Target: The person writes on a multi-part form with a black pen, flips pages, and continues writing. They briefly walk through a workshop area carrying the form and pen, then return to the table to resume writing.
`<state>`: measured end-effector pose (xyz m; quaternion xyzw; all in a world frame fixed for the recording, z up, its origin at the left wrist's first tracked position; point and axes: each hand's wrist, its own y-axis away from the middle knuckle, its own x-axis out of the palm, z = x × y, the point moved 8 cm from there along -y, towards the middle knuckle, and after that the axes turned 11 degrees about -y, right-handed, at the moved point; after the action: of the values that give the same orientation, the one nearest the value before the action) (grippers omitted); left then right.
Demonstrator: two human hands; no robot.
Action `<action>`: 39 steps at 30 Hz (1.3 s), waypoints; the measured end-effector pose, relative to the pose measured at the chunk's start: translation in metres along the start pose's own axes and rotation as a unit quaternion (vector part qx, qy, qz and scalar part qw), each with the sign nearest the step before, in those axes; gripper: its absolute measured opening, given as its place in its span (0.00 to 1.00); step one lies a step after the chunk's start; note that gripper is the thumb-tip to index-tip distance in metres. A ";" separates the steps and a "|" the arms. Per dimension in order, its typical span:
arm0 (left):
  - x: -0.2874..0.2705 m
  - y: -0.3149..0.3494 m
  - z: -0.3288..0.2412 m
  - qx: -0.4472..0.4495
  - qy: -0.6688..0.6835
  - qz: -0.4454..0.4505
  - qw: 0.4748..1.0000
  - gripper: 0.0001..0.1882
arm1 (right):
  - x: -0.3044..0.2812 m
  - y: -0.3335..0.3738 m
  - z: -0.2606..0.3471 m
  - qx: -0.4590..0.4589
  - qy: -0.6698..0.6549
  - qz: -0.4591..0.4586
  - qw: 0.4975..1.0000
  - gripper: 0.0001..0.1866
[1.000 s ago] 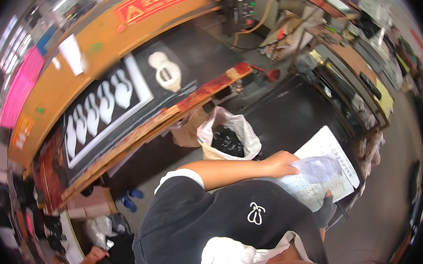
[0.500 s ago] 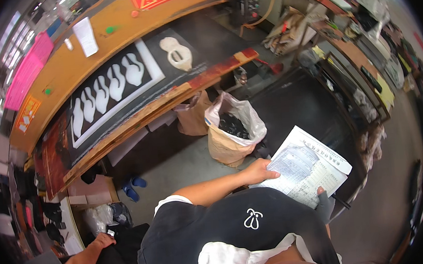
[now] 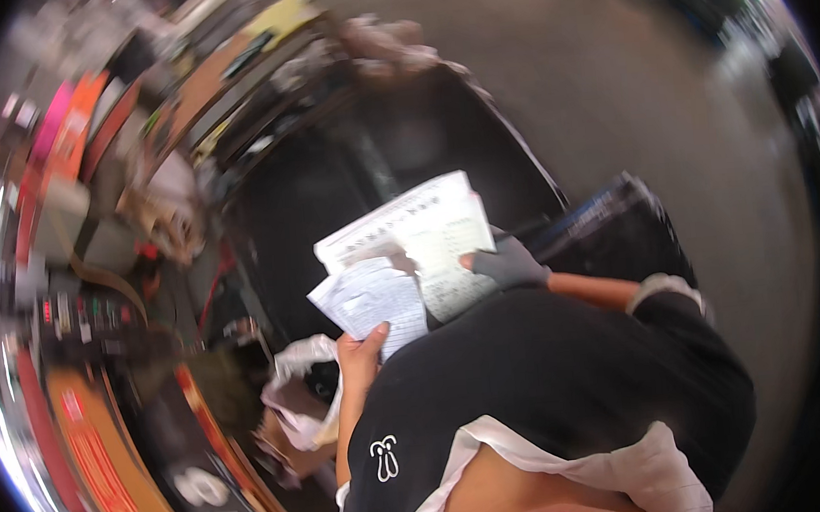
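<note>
Against the front of my black shirt I hold papers in both hands. My left hand point(image 3: 358, 358) is closed on a smaller, creased printed form point(image 3: 370, 298), its thumb on top. My right hand point(image 3: 509, 265), in a grey glove with a bare thumb tip, pinches the right side of a larger white printed sheet point(image 3: 448, 243). The smaller form overlaps the lower left of the larger sheet. The fingers of both hands are mostly hidden beneath the papers.
A black flat surface point(image 3: 327, 176) lies beyond the papers. Beside my left arm stands a paper bag with a white liner point(image 3: 301, 366). A dark, shiny bundle point(image 3: 611, 235) is at my right. An orange machine beam point(image 3: 108, 463) stands lower left; a cluttered rack point(image 3: 223, 88) is upper left.
My view has swung right, so the machine and bag now sit at lower left. The smaller form has shifted toward the larger sheet's left side. Both hands keep their papers.
</note>
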<state>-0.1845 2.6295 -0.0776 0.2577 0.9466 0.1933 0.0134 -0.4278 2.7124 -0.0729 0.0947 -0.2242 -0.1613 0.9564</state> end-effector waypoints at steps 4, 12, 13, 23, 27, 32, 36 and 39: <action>0.023 -0.066 -0.046 0.052 -0.068 0.067 0.994 0.14 | -0.030 -0.020 0.017 -0.026 -0.110 -0.049 0.992 0.29; 0.043 -0.127 -0.086 0.013 -0.231 0.234 0.944 0.14 | -0.011 0.024 0.019 -0.113 -0.188 -0.232 0.948 0.25; 0.052 -0.127 -0.092 0.033 -0.182 0.281 0.942 0.14 | -0.008 0.028 0.021 -0.132 -0.189 -0.240 0.943 0.24; 0.066 -0.148 -0.109 0.132 -0.269 0.334 0.893 0.14 | -0.007 0.021 0.007 -0.172 -0.216 -0.274 0.921 0.23; 0.063 -0.174 -0.117 0.186 -0.336 0.342 0.858 0.12 | -0.030 0.002 -0.013 -0.208 -0.143 -0.289 0.924 0.21; 0.091 -0.187 -0.110 0.276 -0.378 0.317 0.825 0.09 | -0.064 -0.040 -0.021 -0.268 -0.102 -0.300 0.910 0.27; 0.121 -0.198 -0.079 0.111 -0.296 0.296 0.901 0.12 | -0.113 -0.052 -0.006 -0.184 -0.222 -0.309 0.907 0.22; 0.131 -0.195 -0.113 0.146 -0.322 0.293 0.888 0.13 | -0.116 -0.053 0.041 -0.212 -0.219 -0.299 0.904 0.20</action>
<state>-0.4067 2.4991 -0.0359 0.5705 0.7893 -0.0456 0.2222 -0.5592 2.7000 -0.0964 -0.0852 -0.3496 -0.5002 0.7876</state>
